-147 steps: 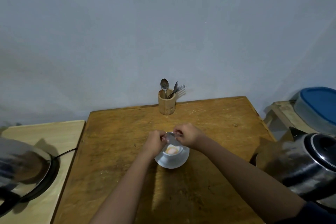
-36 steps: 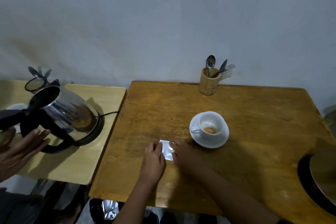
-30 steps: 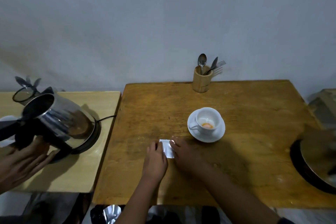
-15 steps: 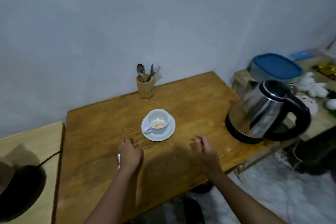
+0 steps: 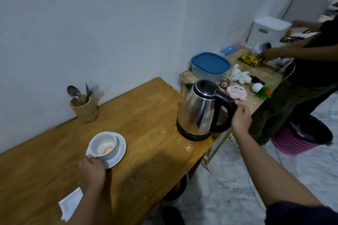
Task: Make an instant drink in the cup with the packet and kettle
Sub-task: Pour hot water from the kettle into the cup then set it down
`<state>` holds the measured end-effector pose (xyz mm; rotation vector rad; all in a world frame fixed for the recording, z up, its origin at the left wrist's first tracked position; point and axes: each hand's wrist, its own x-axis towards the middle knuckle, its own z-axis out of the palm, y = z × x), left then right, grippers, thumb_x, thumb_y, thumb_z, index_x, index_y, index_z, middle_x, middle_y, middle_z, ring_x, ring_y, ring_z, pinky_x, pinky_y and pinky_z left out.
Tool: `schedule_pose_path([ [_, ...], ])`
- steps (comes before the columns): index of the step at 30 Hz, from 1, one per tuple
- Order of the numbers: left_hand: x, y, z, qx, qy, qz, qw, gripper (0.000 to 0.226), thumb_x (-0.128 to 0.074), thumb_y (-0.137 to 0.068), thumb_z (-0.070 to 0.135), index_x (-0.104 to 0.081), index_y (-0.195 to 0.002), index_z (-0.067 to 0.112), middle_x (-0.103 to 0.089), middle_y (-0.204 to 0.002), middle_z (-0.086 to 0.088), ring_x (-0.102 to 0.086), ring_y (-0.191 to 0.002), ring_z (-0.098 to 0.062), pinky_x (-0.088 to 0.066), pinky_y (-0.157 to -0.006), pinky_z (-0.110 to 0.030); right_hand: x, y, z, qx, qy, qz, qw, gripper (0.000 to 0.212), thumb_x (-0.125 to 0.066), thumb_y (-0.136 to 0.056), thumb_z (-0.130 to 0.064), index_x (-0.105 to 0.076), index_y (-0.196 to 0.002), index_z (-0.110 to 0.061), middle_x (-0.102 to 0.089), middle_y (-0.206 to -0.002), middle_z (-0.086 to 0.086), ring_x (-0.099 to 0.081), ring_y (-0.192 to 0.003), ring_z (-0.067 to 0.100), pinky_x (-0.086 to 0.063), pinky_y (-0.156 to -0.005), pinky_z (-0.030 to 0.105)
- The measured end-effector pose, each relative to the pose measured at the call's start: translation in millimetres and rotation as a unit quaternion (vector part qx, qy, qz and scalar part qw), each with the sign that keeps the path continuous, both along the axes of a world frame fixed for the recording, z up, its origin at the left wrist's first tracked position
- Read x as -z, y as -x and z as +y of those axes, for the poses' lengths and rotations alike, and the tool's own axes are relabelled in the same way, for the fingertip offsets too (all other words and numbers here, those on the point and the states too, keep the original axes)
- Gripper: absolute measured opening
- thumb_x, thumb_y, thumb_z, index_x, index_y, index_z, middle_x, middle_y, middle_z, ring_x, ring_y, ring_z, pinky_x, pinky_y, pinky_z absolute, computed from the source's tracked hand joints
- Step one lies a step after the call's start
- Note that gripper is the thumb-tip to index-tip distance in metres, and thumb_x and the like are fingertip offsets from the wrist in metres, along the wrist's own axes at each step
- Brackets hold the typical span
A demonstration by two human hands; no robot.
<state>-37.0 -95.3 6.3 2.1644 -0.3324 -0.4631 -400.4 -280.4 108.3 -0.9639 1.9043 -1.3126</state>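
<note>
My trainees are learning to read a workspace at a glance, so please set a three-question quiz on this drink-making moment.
1. True or false: the kettle has been lifted off its base.
2. The left hand rests at: A) the cutlery holder, B) the cup handle, C) the packet.
3. What lies in the cup?

Key: 1 false, it sits on the base, with the right hand at its handle. 2 B. 3 Orange and white powder, no water yet.

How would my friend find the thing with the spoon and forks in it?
Start at the big brown wooden table and look along its back edge, by the pale wall. There stands a small round wooden cup holder with a spoon and forks poking out. It is the only wooden pot; the cup is white.
</note>
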Motion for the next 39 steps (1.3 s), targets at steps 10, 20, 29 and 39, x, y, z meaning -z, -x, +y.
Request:
schedule_pose_path([
  [10,-7,3,-3,-0.014,0.002,0.011,1.000,0.035,-0.030,-0.097,0.017,-0.055,-0.107,-0.007,-0.058,-0.110,-0.030,-0.054,-0.102,-0.043,-0.044,-0.088,-0.049,1,-13,-15,0.057,-0.068,-0.109,0.990,0.033,-0.035,-0.089,-0.031,-0.050,-0.061,-0.019,-0.054,-0.071,0.007,-0.055,-0.085,0.032,-0.044,-0.078,0.042],
  [20,-22,0,-8,-0.005,-0.012,0.059,0.998,0.035,-0.032,-0.097,0.013,-0.054,-0.114,-0.008,-0.058,-0.116,-0.031,-0.054,-0.105,-0.044,-0.044,-0.085,-0.045,-53,-47,-33,0.055,-0.014,-0.020,0.998,0.042,-0.042,-0.088,-0.036,-0.064,-0.090,0.000,-0.062,-0.090,0.016,-0.059,-0.090,0.035,-0.047,-0.083,0.045],
  [29,-28,-6,-3,0.029,-0.006,0.092,0.995,0.034,-0.035,-0.096,0.009,-0.052,-0.118,-0.009,-0.056,-0.123,-0.029,-0.051,-0.112,-0.043,-0.041,-0.089,-0.046,-106,-110,-50,-0.124,0.088,0.125,0.980,0.044,-0.047,-0.089,-0.026,-0.052,-0.056,0.002,-0.048,-0.059,0.014,-0.050,-0.066,0.034,-0.031,-0.060,0.032],
  [39,-25,-6,5,0.068,0.009,0.075,0.995,0.031,-0.037,-0.095,0.006,-0.054,-0.120,-0.002,-0.058,-0.123,-0.021,-0.052,-0.102,-0.029,-0.038,-0.085,-0.033,-80,-215,-36,-0.421,0.117,0.222,0.872,0.049,-0.052,-0.082,-0.024,-0.032,-0.038,-0.015,-0.027,-0.040,0.001,-0.024,-0.039,0.020,-0.019,-0.045,0.028],
])
